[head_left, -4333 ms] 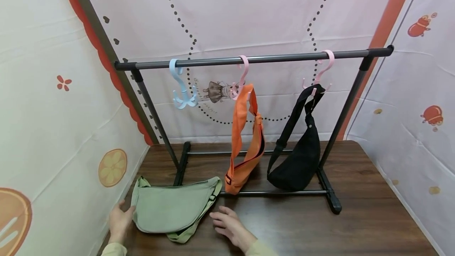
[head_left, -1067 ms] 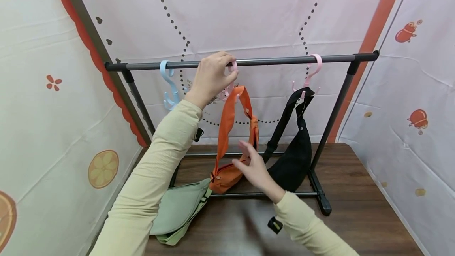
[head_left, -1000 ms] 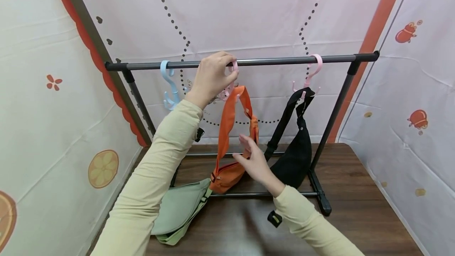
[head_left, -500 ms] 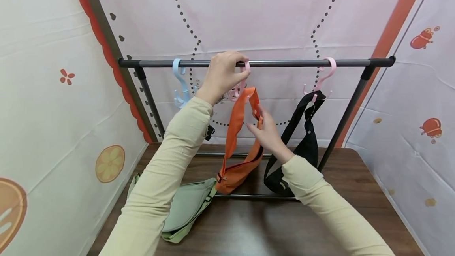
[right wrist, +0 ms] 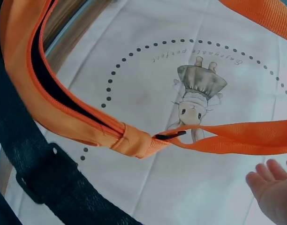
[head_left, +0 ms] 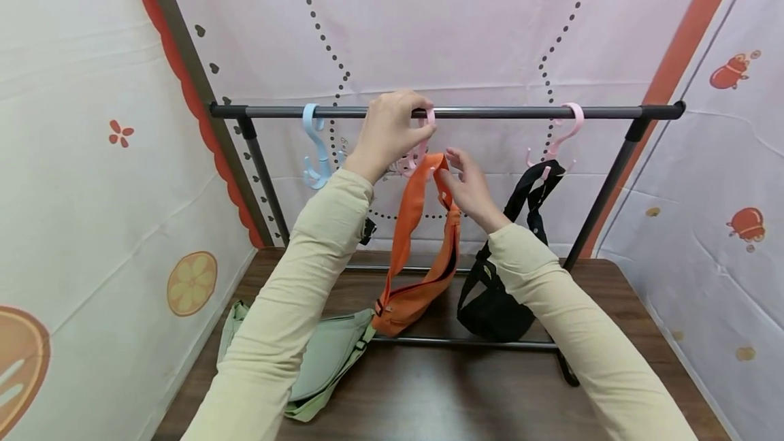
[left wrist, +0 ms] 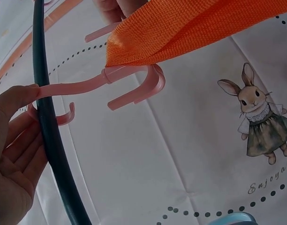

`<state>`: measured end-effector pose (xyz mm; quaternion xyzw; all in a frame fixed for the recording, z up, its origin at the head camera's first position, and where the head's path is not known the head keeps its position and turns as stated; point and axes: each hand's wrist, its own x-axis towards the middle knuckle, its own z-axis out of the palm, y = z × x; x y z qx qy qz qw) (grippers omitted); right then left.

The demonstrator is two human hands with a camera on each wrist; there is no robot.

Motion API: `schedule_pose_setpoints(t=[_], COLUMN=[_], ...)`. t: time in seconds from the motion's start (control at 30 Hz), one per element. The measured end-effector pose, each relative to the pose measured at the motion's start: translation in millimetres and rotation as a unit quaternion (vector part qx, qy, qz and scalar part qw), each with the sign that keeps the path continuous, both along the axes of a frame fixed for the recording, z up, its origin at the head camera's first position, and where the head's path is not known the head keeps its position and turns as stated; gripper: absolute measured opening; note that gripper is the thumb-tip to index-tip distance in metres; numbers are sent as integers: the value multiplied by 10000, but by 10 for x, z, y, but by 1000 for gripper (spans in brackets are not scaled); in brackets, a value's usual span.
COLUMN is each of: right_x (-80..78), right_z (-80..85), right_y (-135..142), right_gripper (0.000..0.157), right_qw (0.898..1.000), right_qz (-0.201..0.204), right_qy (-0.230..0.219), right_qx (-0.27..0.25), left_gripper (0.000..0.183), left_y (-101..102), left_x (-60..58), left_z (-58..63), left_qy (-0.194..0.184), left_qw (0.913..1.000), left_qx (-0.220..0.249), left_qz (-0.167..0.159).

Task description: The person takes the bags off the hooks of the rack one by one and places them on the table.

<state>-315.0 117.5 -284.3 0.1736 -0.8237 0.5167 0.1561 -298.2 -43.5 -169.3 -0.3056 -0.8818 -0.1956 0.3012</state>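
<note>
My left hand point(head_left: 392, 131) is up at the black rail point(head_left: 502, 112), pinching the upper curve of a pink hook point(left wrist: 78, 88) between thumb and fingers. From a prong of this hook hangs an orange sling bag point(head_left: 416, 301), its zip partly open and its strap point(head_left: 407, 220) looped over the prong. Beside the top of that strap, on its right, is my right hand point(head_left: 471, 189), fingers spread and thumb apart. In the left wrist view its fingers point(left wrist: 116, 8) show close behind the strap and hook.
Right of the orange bag a black sling bag point(head_left: 496, 318) hangs on another pink hook point(head_left: 572, 129). A light blue hook point(head_left: 317, 152) sits further left on the rail. On the wooden table point(head_left: 441, 393) a green bag point(head_left: 333, 352) lies partly behind my left sleeve.
My left hand rose from beside the green bag to the pink hook and has stayed there. The right hand has moved up along the orange bag to the top of its strap.
</note>
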Motion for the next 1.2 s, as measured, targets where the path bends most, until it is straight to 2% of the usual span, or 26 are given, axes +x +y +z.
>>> schedule_pose_setpoints(t=[0.27, 0.57, 0.87, 1.17, 1.2], right_x=[-61, -57, -9, 79, 137], right_z=[-36, 41, 240, 377, 416], right_y=[-32, -25, -9, -34, -54], right_gripper=[26, 17, 15, 15, 15], right_qw=[9963, 9906, 9848, 9743, 9730], right_qz=[-297, -550, -985, -1107, -1116], right_qy=[335, 506, 1197, 1836, 1897], right_qx=[-735, -1143, -782, -693, -698], left_gripper=[27, 27, 27, 27, 27], left_y=[34, 24, 12, 21, 21], left_x=[13, 9, 6, -1, 0], left_z=[16, 5, -9, -14, -12], left_qy=[-151, -107, -35, -40, -30], left_qw=[9998, 9998, 9998, 9997, 9997], left_qx=[30, 94, 157, 127, 123], left_qz=[124, 136, 126, 191, 212])
